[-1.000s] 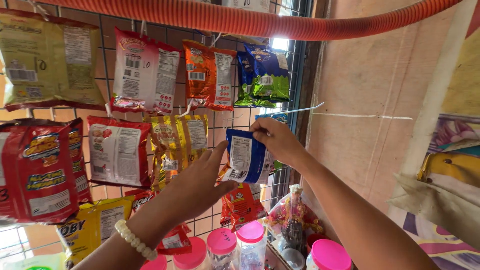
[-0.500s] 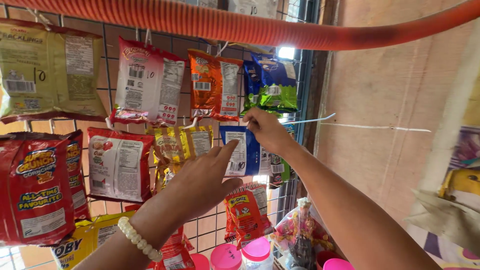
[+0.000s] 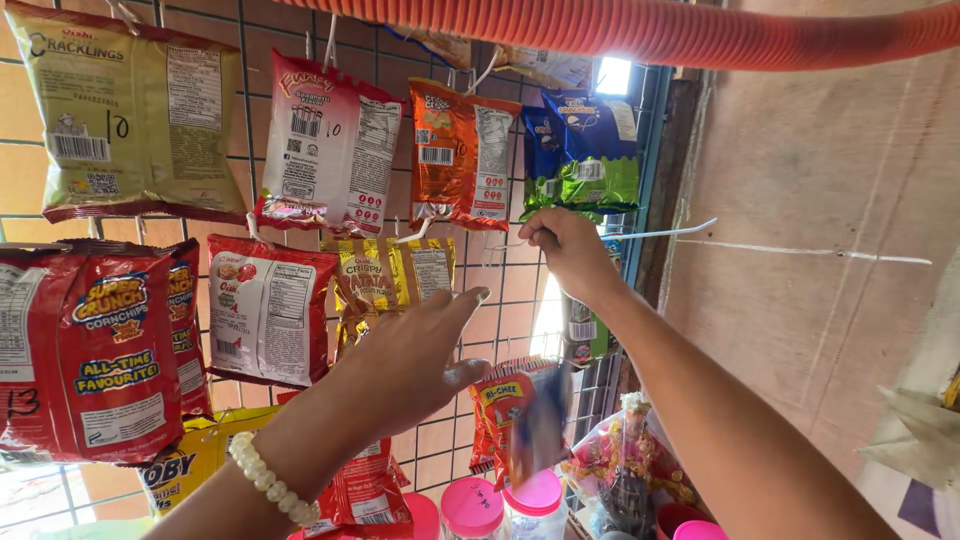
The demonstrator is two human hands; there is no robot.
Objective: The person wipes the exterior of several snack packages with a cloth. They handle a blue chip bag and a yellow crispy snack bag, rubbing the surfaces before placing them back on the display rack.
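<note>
Blue snack packet (image 3: pixel 540 425) was in mid-air, blurred, below the left hand (image 3: pixel 410 365) and in front of a red packet hanging low on the wire grid (image 3: pixel 250 150). It touched neither hand. The left hand was released, fingers spread and palm toward the grid, with the packet just beside and below its fingertips. A white bead bracelet (image 3: pixel 268 482) sat on that wrist.

The right hand (image 3: pixel 560 245) was clenched around a thin white hook rod (image 3: pixel 660 235) that projected from the grid toward the wall. Nothing hung on the rod's visible length.

Around the hook hung a blue and green packet (image 3: pixel 585 155), an orange packet (image 3: pixel 460 155), a yellow packet (image 3: pixel 390 285) and several red packets on other hooks. Pink-lidded jars (image 3: pixel 530 495) stood below, directly under the loose packet.

Risk assessment: the unsupported packet would likely land on the jar lids or slip behind them, since the open left hand had no grip on it. A quick grab could knock neighbouring packets off their hooks. Pulling on the rod could bend it or unseat it from the grid.
</note>
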